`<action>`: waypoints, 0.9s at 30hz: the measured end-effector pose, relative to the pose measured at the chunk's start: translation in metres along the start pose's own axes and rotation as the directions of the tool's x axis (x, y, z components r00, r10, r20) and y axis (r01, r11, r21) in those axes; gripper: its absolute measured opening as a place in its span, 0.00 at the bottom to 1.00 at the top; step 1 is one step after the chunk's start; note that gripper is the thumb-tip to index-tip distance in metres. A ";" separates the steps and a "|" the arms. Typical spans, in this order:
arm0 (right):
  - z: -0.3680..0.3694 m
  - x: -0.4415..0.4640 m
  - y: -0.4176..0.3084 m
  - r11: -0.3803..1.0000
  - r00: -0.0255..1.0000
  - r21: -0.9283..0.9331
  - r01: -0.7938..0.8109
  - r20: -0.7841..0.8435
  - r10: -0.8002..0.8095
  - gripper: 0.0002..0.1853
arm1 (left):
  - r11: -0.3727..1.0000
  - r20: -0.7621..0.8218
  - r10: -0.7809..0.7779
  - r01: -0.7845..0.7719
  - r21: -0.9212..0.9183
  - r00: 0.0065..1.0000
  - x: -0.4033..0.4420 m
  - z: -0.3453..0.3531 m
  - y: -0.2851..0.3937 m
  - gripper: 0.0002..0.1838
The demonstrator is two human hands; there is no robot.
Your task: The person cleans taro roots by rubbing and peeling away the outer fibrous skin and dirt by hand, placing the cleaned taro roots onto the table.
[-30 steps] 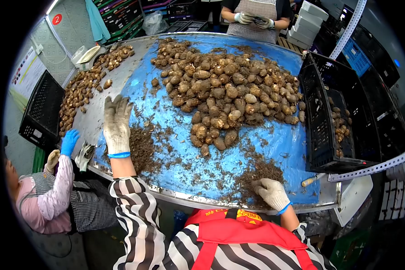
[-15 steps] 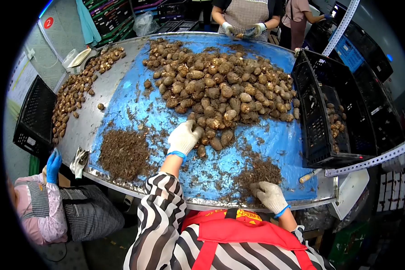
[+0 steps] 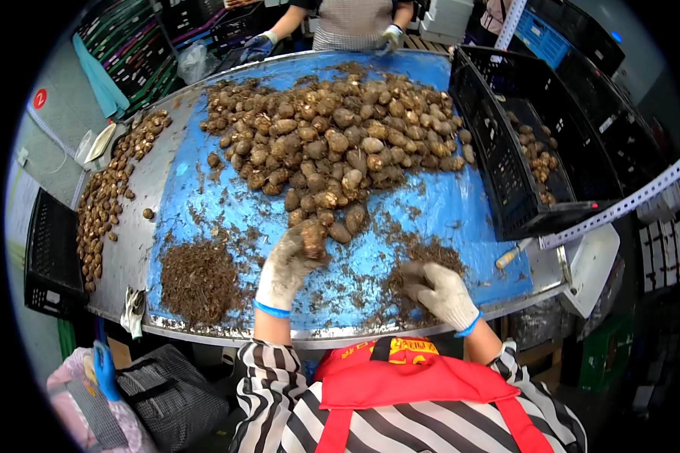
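In a white knit glove, my left hand (image 3: 285, 266) is closed around a brown, hairy taro (image 3: 313, 238) at the near end of the heap. The big heap of taro corms (image 3: 332, 140) lies across the blue sheet (image 3: 400, 219), with soil and root fibres among the corms. My right hand (image 3: 440, 293), gloved the same way, is over the right-hand pile of root trimmings (image 3: 434, 255). Its fingers are somewhat apart and I see nothing held in them; the fingertips are slightly blurred.
Another pile of trimmings (image 3: 199, 281) lies left. Sorted taro (image 3: 102, 215) line the metal table's left side beside a black crate (image 3: 53, 253). At right are a large black crate (image 3: 491, 151) and a handled tool (image 3: 510, 257). One co-worker (image 3: 353, 23) stands opposite, another (image 3: 102, 400) at lower left.
My left hand has taken a taro from the heap's near edge and drawn it toward me. My right hand has shifted slightly. The camera view has turned, and the opposite co-worker's hands have separated.
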State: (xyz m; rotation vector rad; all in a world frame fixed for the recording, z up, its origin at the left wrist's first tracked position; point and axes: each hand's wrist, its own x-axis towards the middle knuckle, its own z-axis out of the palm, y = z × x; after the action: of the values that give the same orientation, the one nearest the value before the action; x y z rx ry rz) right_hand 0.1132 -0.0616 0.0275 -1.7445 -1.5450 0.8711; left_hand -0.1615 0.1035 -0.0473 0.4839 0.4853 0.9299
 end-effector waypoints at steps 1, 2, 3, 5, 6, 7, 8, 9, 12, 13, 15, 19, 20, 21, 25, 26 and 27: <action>-0.002 0.007 -0.014 0.997 1.000 -0.080 0.022 0.024 -0.020 0.23 | 0.996 0.069 0.016 -0.010 -0.092 0.997 -0.003 0.009 -0.012 0.29; 0.004 0.011 -0.014 0.977 0.983 -0.120 0.178 -0.032 -0.183 0.27 | 0.993 0.055 -0.030 0.036 -0.114 0.998 -0.009 0.029 -0.019 0.30; 0.009 0.015 -0.015 0.930 0.936 -0.173 0.325 -0.082 -0.342 0.30 | 0.990 0.069 -0.042 0.051 -0.135 0.997 -0.013 0.040 -0.031 0.28; 0.012 0.021 -0.037 0.871 0.866 -0.191 0.452 -0.139 -0.480 0.33 | 0.989 0.082 -0.064 0.074 -0.131 0.995 -0.018 0.065 -0.049 0.29; 0.014 0.021 -0.040 0.902 0.904 -0.208 0.379 -0.123 -0.408 0.33 | 0.995 0.070 -0.076 0.081 -0.060 0.995 -0.020 0.069 -0.057 0.32; 0.014 0.020 -0.041 0.925 0.936 -0.224 0.306 -0.109 -0.336 0.32 | 0.995 0.100 -0.084 0.088 -0.036 0.991 -0.021 0.076 -0.062 0.33; 0.022 0.020 -0.018 0.906 0.898 -0.251 0.340 -0.201 -0.392 0.29 | 0.996 0.130 -0.089 0.091 -0.012 0.988 -0.023 0.084 -0.064 0.33; 0.020 0.017 -0.019 0.942 0.914 -0.136 0.307 -0.233 -0.331 0.28 | 0.996 0.158 -0.092 0.091 0.011 0.983 -0.024 0.090 -0.064 0.34; 0.021 0.009 -0.021 0.954 0.968 0.255 0.158 -0.231 -0.099 0.22 | 0.988 0.207 -0.147 0.136 0.069 0.967 -0.025 0.096 -0.061 0.31; 0.021 0.008 -0.020 0.938 0.973 0.322 0.129 -0.222 -0.057 0.21 | 0.985 0.196 -0.161 0.145 0.096 0.967 -0.026 0.098 -0.060 0.31; 0.019 0.005 -0.018 0.890 0.979 0.450 0.069 -0.201 0.026 0.20 | 0.977 0.187 -0.166 0.135 0.166 0.968 -0.024 0.092 -0.063 0.33; 0.007 -0.001 -0.021 0.871 0.977 0.491 -0.030 -0.171 0.130 0.18 | 0.969 0.172 -0.149 0.109 0.221 0.974 -0.028 0.100 -0.068 0.31; 0.006 -0.002 -0.021 0.873 0.976 0.486 -0.041 -0.168 0.140 0.18 | 0.970 0.190 -0.161 0.120 0.210 0.969 -0.029 0.099 -0.068 0.31; 0.006 -0.002 -0.021 0.876 0.975 0.480 -0.052 -0.164 0.148 0.17 | 0.972 0.207 -0.170 0.129 0.199 0.963 -0.029 0.097 -0.068 0.30; 0.011 -0.002 -0.011 0.800 0.985 0.595 -0.071 -0.085 0.151 0.19 | 0.981 0.150 -0.174 0.158 0.115 0.973 -0.030 0.093 -0.070 0.24; 0.010 -0.003 -0.015 0.763 0.987 0.642 -0.075 -0.063 0.150 0.19 | 0.979 0.142 -0.175 0.157 0.127 0.974 -0.030 0.092 -0.070 0.24; 0.010 -0.004 -0.019 0.724 0.988 0.685 -0.079 -0.042 0.148 0.20 | 0.978 0.136 -0.176 0.157 0.139 0.975 -0.030 0.091 -0.070 0.24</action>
State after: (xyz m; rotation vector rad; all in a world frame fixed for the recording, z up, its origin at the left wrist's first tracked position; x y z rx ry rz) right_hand 0.0942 -0.0630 0.0378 -1.3018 -0.8723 1.2118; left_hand -0.0794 0.0262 -0.0104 0.6139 0.4446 0.6981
